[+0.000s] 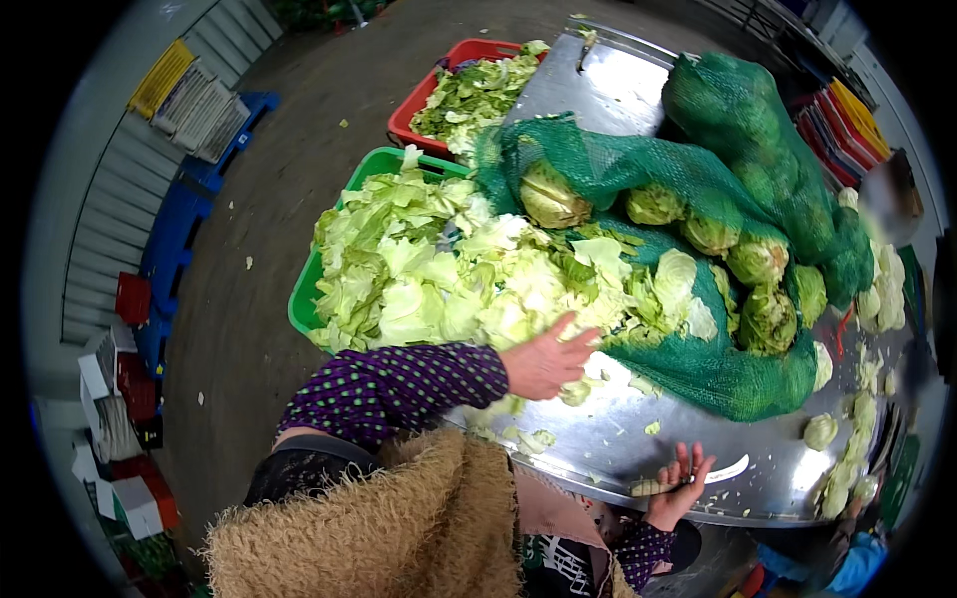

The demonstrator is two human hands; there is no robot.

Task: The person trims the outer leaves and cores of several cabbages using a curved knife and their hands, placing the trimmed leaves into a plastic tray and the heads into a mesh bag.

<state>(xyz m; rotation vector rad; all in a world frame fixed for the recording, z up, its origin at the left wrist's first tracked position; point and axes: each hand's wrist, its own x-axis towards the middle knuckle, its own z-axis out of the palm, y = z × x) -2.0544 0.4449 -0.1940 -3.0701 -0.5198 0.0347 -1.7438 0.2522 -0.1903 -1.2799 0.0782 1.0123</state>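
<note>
My left hand (544,364), fingers apart, is at the near edge of a heap of loose pale-green cabbage leaves (523,280) and seems to hold nothing. The leaves run from the steel table (620,448) into a green plastic crate (303,303). By the table's front rim, my right hand (679,484) has a curved-blade knife (727,471) across its palm, fingers loosely extended. Its pale handle points left and its blade right. Ahead lies an opened green mesh sack (710,389) with several cabbage heads (757,260) on and in it.
Another mesh sack (748,127) full of cabbages lies behind. A red crate (404,112) of leaves stands at the far left, and a second knife (587,48) on the far table end. Trimmed cabbages (841,475) line the right side. A person's blue sleeve (856,564) shows lower right.
</note>
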